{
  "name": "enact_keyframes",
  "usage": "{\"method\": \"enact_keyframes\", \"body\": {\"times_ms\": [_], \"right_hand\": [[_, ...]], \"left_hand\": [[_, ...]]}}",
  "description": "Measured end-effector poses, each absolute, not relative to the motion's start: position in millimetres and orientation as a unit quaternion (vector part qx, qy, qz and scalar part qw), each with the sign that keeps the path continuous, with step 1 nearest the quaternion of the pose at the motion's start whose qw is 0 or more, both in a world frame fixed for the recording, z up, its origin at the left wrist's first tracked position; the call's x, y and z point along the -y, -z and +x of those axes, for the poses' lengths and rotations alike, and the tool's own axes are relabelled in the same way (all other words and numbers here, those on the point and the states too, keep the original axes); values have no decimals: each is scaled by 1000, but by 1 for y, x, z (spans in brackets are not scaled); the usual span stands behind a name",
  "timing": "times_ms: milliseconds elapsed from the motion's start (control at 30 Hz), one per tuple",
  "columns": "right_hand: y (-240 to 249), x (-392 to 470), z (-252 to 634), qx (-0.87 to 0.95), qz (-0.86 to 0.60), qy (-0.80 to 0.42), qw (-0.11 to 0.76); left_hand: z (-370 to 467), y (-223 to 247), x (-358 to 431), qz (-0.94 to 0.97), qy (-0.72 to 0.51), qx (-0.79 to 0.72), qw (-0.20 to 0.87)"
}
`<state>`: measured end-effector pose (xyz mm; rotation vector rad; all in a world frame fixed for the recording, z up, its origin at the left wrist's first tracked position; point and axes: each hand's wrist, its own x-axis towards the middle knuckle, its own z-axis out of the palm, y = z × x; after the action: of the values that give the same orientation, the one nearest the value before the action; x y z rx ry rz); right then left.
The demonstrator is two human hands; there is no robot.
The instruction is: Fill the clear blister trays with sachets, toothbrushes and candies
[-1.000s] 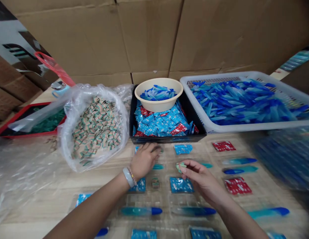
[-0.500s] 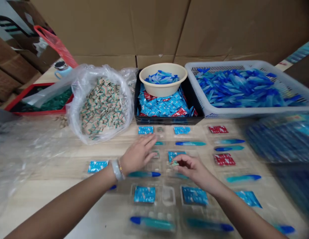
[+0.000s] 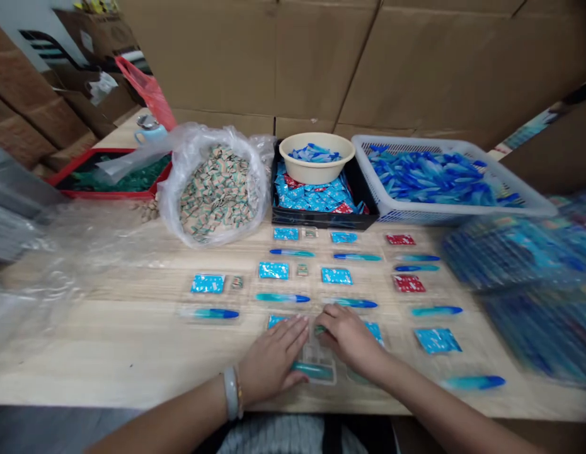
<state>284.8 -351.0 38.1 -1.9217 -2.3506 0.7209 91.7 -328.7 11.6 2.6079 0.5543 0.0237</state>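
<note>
My left hand (image 3: 274, 356) lies flat with fingers stretched over a clear plastic tray (image 3: 327, 379) near the table's front edge, partly covering a blue packet (image 3: 276, 321) and a blue-teal pen-like piece (image 3: 316, 371). Just right of it, my right hand (image 3: 347, 331) pinches a small green-and-tan piece (image 3: 320, 329) above the same tray. Another blue packet (image 3: 374, 331) is partly hidden behind my right hand. Farther back, a tray holds a blue packet (image 3: 274, 270), a small patterned piece (image 3: 302, 270) and a blue-teal piece (image 3: 282, 297).
A plastic bag (image 3: 263, 189) of small patterned pieces stands back left. Behind the trays are a black box (image 3: 321, 219) of packets, a cream bowl (image 3: 316, 171) and a white basket (image 3: 416, 211) of blue pieces. Blurred stacked packs (image 3: 491, 252) lie at right.
Both hands have moved toward the front edge, from the middle row of trays to the front one. The view has shifted, showing more of the table's front edge.
</note>
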Motion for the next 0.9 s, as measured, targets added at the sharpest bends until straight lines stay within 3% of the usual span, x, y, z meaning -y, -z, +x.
{"method": "enact_keyframes", "body": {"times_ms": [367,900], "right_hand": [[-43,370,286,739,-661,-125,-17],[-25,386,286,735,-662,-119,83]], "left_hand": [[100,-16,332,946,-72,-219,227],[117,-15,336,946,-85,-242,197]]}}
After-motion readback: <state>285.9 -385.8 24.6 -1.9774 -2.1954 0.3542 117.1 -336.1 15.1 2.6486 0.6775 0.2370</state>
